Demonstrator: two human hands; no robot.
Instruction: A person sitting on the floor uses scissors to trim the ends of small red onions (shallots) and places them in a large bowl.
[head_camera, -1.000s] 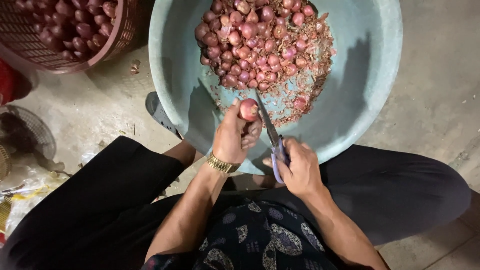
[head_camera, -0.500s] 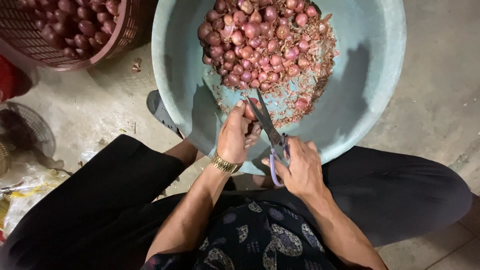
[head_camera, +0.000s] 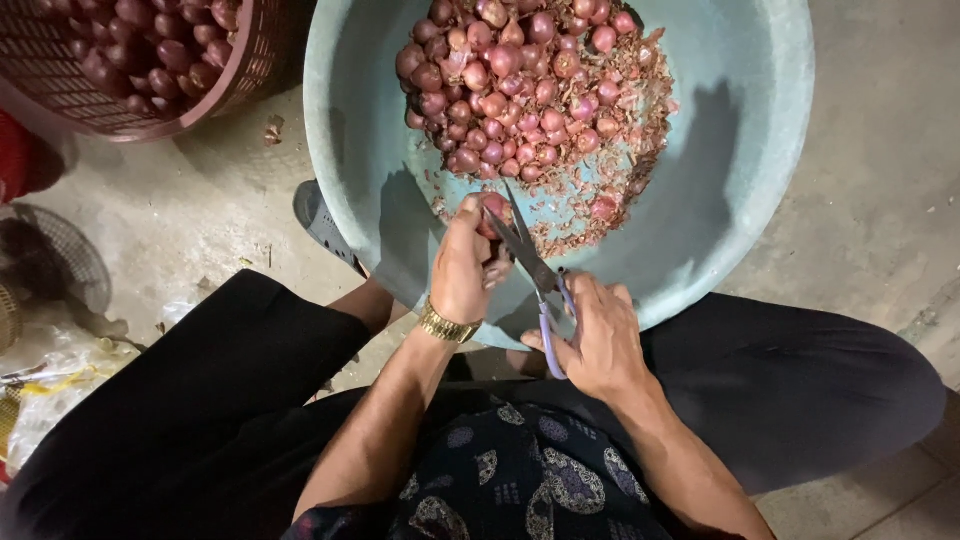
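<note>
**Shallot at the scissor blades over the basin**

Since a second ago the shallot (head_camera: 492, 208), then plainly showing above the fingers, has sunk into the left hand (head_camera: 465, 268), so only a sliver of red skin shows between thumb and fingertips. That hand's fingers are curled tight, pinching the bulb at the near rim of the teal basin (head_camera: 745, 190). A gold watch band (head_camera: 445, 325) circles the wrist. The right hand (head_camera: 598, 338) wraps the purple handles of the scissors (head_camera: 530, 262); its fingers are closed through the loops, which they mostly hide. Blade tips touch the shallot; how far the blades gape is hard to tell. Beyond lies a heap of shallots (head_camera: 510, 90) with loose peelings. Farther left, a red basket (head_camera: 215, 75) of shallots is cut off by the frame edge.
</note>
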